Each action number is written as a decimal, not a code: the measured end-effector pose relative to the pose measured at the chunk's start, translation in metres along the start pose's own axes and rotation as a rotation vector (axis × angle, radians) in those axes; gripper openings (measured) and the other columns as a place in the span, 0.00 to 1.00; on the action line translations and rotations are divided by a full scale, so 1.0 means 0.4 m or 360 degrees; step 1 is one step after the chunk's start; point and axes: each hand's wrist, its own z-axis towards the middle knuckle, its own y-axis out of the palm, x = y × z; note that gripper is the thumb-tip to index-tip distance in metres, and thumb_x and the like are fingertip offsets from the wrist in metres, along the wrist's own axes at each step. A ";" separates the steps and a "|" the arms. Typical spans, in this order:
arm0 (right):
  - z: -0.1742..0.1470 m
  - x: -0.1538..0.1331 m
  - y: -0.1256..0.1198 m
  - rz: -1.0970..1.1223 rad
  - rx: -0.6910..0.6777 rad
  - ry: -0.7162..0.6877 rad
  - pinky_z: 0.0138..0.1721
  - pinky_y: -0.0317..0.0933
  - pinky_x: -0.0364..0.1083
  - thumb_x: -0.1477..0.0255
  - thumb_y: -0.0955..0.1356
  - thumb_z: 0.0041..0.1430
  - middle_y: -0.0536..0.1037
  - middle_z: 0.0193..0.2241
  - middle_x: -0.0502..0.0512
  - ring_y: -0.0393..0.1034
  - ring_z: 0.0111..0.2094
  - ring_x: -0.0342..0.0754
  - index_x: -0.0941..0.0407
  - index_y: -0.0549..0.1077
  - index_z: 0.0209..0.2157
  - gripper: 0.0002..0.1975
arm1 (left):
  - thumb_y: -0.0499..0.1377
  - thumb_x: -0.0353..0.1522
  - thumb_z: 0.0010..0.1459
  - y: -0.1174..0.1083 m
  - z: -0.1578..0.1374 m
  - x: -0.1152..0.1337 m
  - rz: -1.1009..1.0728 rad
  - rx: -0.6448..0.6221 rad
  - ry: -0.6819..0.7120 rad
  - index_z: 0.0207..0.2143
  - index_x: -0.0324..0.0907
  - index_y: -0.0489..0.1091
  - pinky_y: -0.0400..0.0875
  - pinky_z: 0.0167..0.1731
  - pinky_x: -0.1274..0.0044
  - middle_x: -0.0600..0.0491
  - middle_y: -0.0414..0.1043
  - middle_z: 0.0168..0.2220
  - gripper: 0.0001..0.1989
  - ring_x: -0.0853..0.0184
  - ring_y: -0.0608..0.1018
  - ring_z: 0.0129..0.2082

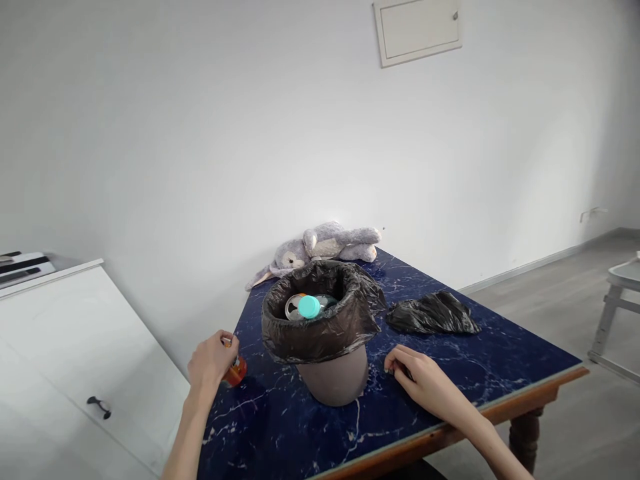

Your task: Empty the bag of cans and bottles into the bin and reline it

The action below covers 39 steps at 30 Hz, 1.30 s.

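Note:
At the left edge of the table, my left hand (213,360) has its fingers closed over the top of a small orange-red container (237,372); the hand hides much of it, so I cannot tell its exact kind. A grey-brown trash bin (335,380) stands upright between my hands, lined with a black plastic bag (320,343) folded over its rim. Inside the bin show a bottle with a turquoise cap (309,307) and the silver top of a drink can (293,307). My right hand (417,377) rests on the table right of the bin, fingers curled in, with nothing visible in them.
Another black plastic bag (433,313) lies crumpled on the blue marbled table (390,427). A grey plush rabbit (320,245) lies behind the bin against the wall. On the left is a white cabinet (75,347); a pale metal-framed stand (607,320) is at the far right.

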 end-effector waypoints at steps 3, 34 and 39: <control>0.001 0.000 0.002 0.0002 0.0024 -0.0011 0.39 0.62 0.48 0.73 0.58 0.72 0.77 0.40 0.55 0.74 0.37 0.51 0.52 0.70 0.39 0.11 | 0.54 0.46 0.64 -0.068 -0.013 0.056 -0.0282 0.0442 0.0012 0.47 0.46 0.77 0.76 0.46 0.62 0.43 0.84 0.46 0.19 0.46 0.84 0.48; 0.002 0.001 0.004 0.0041 0.0095 -0.0055 0.39 0.63 0.47 0.74 0.60 0.70 0.78 0.38 0.54 0.75 0.36 0.50 0.52 0.72 0.37 0.10 | 0.56 0.59 0.59 0.125 -0.013 0.074 -0.1194 -0.0236 0.0257 0.38 0.42 0.77 0.78 0.44 0.66 0.44 0.84 0.38 0.30 0.51 0.85 0.43; 0.002 0.002 0.005 0.0024 0.0081 -0.0064 0.39 0.64 0.47 0.73 0.59 0.70 0.78 0.38 0.54 0.75 0.37 0.51 0.52 0.72 0.37 0.11 | 0.57 0.42 0.61 0.212 -0.035 0.027 -0.0816 -0.0355 0.0303 0.29 0.46 0.71 0.72 0.41 0.69 0.50 0.80 0.28 0.12 0.53 0.84 0.37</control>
